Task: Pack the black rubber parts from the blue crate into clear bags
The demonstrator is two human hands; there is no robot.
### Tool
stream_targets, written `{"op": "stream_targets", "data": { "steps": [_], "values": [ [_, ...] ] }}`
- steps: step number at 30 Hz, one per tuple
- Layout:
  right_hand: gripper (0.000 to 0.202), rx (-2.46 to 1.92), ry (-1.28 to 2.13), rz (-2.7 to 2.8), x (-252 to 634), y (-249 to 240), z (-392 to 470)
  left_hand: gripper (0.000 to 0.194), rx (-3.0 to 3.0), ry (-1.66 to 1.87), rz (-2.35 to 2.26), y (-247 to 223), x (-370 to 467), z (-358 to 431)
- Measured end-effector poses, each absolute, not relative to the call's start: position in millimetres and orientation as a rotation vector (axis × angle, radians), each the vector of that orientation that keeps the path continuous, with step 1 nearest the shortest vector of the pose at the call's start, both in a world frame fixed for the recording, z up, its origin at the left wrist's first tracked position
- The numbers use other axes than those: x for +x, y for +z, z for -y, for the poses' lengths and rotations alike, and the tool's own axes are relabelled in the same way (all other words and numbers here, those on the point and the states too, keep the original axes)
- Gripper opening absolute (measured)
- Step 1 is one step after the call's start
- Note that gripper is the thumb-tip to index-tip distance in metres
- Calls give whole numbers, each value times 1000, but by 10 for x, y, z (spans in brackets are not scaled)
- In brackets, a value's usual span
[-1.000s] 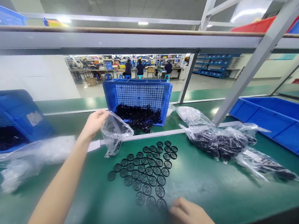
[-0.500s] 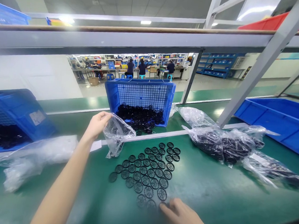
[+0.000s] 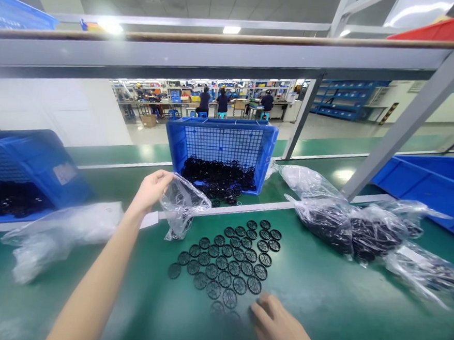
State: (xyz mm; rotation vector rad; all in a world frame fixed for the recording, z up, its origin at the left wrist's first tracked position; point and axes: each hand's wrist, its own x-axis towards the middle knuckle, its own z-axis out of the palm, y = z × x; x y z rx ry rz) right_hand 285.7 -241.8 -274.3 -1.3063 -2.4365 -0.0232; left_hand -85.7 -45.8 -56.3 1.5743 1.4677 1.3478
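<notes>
Green tabletop [image 3: 342, 307] spreads across my remote view; the left hand [image 3: 153, 190] pinches a clear bag [image 3: 184, 204]; black wheels [image 3: 224, 279] lie flat, ahead and left of the nearer right hand [image 3: 279, 326], its fingers curled, though I cannot tell whether they hold anything.

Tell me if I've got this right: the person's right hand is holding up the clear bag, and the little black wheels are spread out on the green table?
Not quite: the head view shows the left hand holding up the clear bag, not the right one. The little black wheels are indeed spread out on the green table.
</notes>
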Motion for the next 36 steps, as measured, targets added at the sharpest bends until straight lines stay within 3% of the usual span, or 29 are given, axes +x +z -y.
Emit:
{"op": "stream_targets", "data": {
  "steps": [5,10,19,22,29,32,36],
  "values": [
    [23,-1367,75,2378,2899,-2661,2390,33,1558,1363,-1462,-575,-855,438],
    [38,-1397,-81,2292,2848,-2419,2146,31,1572,1338,-1439,-560,-809,453],
    [19,-1248,-53,2349,3005,-2602,2170,31,1610,1348,-1382,-525,-743,477],
    [14,-1213,103,2377,2927,-2266,2056,29,1661,1297,-1384,-493,-704,511],
    [15,-1032,236,2300,1894,-726,1262,24,1947,1182,-1451,-376,-565,624],
    [21,-939,190,2423,1258,-507,739,21,2035,1187,-1457,-336,-513,633],
    [43,-795,212,2577,754,-585,327,18,2001,1245,-1505,-338,-558,599]
  ]
}}
